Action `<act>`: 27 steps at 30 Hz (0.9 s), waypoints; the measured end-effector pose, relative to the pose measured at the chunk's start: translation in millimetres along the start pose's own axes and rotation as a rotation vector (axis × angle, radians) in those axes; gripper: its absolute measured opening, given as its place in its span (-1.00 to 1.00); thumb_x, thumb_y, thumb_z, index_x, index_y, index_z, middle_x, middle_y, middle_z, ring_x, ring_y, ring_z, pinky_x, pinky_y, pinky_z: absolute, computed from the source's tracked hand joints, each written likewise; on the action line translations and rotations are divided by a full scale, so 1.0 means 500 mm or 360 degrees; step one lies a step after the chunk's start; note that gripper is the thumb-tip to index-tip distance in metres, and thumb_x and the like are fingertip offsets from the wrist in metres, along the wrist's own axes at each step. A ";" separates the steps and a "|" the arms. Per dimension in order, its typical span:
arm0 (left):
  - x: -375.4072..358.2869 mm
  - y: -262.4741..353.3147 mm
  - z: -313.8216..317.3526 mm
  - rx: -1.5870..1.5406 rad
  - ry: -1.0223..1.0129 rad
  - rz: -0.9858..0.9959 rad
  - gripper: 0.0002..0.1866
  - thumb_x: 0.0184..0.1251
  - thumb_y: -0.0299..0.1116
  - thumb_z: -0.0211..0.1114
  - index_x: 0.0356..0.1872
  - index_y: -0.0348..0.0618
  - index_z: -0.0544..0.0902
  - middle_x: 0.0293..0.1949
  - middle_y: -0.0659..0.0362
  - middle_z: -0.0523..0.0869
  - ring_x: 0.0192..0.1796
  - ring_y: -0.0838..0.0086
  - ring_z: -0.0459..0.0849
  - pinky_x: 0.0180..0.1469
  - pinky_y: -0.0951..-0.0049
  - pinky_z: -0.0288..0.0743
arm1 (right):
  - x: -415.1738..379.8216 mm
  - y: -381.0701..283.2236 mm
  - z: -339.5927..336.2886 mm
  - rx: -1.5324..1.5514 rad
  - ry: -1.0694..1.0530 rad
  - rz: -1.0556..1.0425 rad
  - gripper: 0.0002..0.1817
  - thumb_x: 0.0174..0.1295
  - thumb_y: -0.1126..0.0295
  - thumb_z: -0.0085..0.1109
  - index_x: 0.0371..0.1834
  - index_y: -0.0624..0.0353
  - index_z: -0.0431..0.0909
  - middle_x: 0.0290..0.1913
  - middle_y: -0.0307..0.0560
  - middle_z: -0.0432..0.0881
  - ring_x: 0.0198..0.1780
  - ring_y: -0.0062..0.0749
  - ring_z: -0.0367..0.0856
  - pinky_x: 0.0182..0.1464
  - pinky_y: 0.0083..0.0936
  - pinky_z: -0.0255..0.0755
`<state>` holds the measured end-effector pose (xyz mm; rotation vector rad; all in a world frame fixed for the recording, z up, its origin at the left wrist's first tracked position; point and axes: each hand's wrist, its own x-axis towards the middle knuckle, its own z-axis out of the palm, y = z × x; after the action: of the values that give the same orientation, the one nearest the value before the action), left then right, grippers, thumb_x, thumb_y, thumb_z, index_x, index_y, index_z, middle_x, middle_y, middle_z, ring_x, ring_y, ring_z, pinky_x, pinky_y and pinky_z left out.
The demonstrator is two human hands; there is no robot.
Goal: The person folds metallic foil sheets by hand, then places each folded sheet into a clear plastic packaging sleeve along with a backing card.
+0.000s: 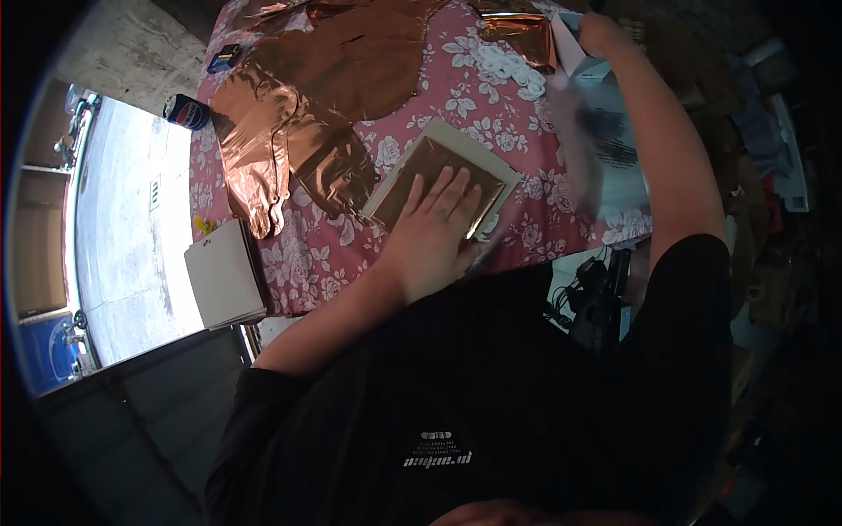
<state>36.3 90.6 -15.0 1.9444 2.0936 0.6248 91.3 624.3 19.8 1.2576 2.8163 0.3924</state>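
Coppery foil (436, 156) under flat-spread left grip (431, 238); white box (573, 51) at right grip (602, 36), hold unclear.

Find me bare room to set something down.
Bare tablecloth lies between the pale stack and left hand, and above the pale board, right of the copper foil. It's crowded upper left, with foil, and upper right, around the right hand and white box.

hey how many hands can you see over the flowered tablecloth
2. The left hand lies on the copper-coloured foil over a pale board, near the middle. The right hand is at the white box, upper right, fingers partly hidden.
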 end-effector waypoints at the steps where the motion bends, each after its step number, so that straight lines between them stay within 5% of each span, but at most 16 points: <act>1: -0.001 0.005 0.008 0.0096 -0.0016 0.0007 -0.26 0.51 -0.02 0.35 0.58 -0.23 0.47 0.68 -0.15 0.34 0.77 -0.01 0.19 0.79 -0.21 -0.12 | 0.038 0.024 0.041 0.0024 0.0015 -0.0060 -0.78 0.40 0.32 0.33 -0.03 0.16 0.84 -0.04 0.06 0.87 -0.01 0.00 0.85 0.04 -0.11 0.69; 3: 0.001 -0.001 0.016 0.0121 -0.0013 0.0027 -0.25 0.50 -0.04 0.35 0.58 -0.24 0.46 0.68 -0.17 0.33 0.78 -0.02 0.18 0.79 -0.22 -0.13 | 0.048 0.026 0.057 0.0049 0.0016 -0.0126 -0.79 0.41 0.32 0.33 -0.06 0.15 0.86 -0.11 -0.02 0.89 -0.10 -0.13 0.87 -0.06 -0.21 0.69; 5: 0.002 -0.002 0.005 0.0079 -0.0068 0.0024 -0.24 0.46 -0.07 0.38 0.58 -0.23 0.47 0.69 -0.16 0.32 0.78 -0.01 0.16 0.79 -0.23 -0.15 | 0.018 -0.007 -0.013 -0.0257 -0.0195 -0.0120 -0.72 0.30 0.35 0.24 -0.10 0.17 0.92 0.04 0.21 0.86 0.13 0.07 0.86 0.18 -0.08 0.72; 11: 0.011 0.005 -0.006 0.0015 -0.0094 0.0075 -0.28 0.40 -0.19 0.39 0.56 -0.21 0.50 0.68 -0.16 0.33 0.78 -0.01 0.16 0.80 -0.22 -0.16 | -0.072 -0.009 -0.096 -0.0367 -0.0236 0.0041 -0.72 0.38 0.32 0.26 -0.03 0.15 0.90 0.11 0.19 0.85 0.18 0.02 0.85 0.21 -0.10 0.72; 13: 0.014 0.011 0.008 0.0030 -0.0062 0.0090 -0.29 0.40 -0.20 0.39 0.55 -0.20 0.51 0.67 -0.16 0.35 0.77 -0.01 0.18 0.79 -0.21 -0.13 | -0.126 0.071 -0.094 0.1176 0.0326 -0.1180 -0.74 0.41 0.25 0.31 -0.06 0.12 0.90 0.01 0.17 0.87 0.08 0.04 0.86 0.19 -0.08 0.72; 14: 0.015 0.014 0.014 0.0045 -0.0026 0.0088 -0.31 0.40 -0.21 0.39 0.53 -0.20 0.52 0.66 -0.16 0.36 0.76 -0.01 0.21 0.79 -0.20 -0.11 | -0.130 0.058 -0.085 0.1173 0.0327 -0.1170 -0.74 0.41 0.25 0.31 -0.06 0.12 0.90 0.01 0.17 0.87 0.08 0.04 0.86 0.19 -0.08 0.72; 16: 0.021 0.019 0.018 0.0089 0.0021 0.0106 -0.32 0.40 -0.20 0.40 0.52 -0.21 0.54 0.62 -0.16 0.41 0.73 -0.01 0.26 0.78 -0.19 -0.06 | -0.143 -0.034 -0.087 0.0256 0.0434 0.0351 -0.72 0.44 0.18 0.34 -0.08 0.17 0.85 -0.10 0.17 0.85 -0.02 0.13 0.82 0.11 -0.03 0.68; 19: 0.029 0.027 0.012 0.0078 0.0115 0.0101 -0.34 0.41 -0.18 0.42 0.48 -0.21 0.56 0.55 -0.14 0.49 0.66 0.00 0.37 0.75 -0.18 0.05 | -0.360 -0.112 -0.203 0.0978 0.0748 0.0250 -0.73 0.43 0.24 0.37 -0.12 0.28 0.77 -0.15 0.19 0.81 -0.07 0.16 0.78 0.01 -0.05 0.63; 21: 0.029 0.030 0.016 0.0016 0.0152 0.0086 -0.36 0.41 -0.18 0.43 0.46 -0.21 0.58 0.51 -0.13 0.53 0.63 0.01 0.43 0.73 -0.17 0.10 | -0.459 -0.097 -0.123 0.1663 0.0388 0.0197 -0.77 0.48 0.23 0.38 -0.07 0.14 0.87 -0.32 -0.25 0.77 -0.36 -0.57 0.65 -0.28 -0.52 0.50; 23: 0.032 0.028 0.025 0.0063 0.0245 0.0130 -0.40 0.42 -0.24 0.42 0.45 -0.14 0.60 0.45 -0.09 0.57 0.57 0.01 0.49 0.70 -0.14 0.21 | -0.598 -0.131 -0.087 0.2068 -0.0095 0.0380 -0.76 0.54 0.22 0.39 0.01 0.14 0.87 -0.40 -0.42 0.59 -0.45 -0.81 0.35 -0.37 -0.70 0.25; 27: 0.029 0.021 0.035 -0.0007 0.0214 0.0134 -0.44 0.42 -0.27 0.40 0.43 -0.12 0.62 0.43 -0.10 0.59 0.56 0.00 0.51 0.69 -0.13 0.23 | -0.792 -0.223 -0.061 0.2411 -0.0406 0.0460 -0.74 0.62 0.45 0.24 0.24 0.21 0.79 -0.28 -0.32 0.72 -0.34 -0.76 0.50 -0.34 -0.67 0.39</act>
<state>51.7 107.9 -24.3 2.0502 2.0931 0.7967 272.3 254.4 -6.4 1.5296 2.3965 -2.0366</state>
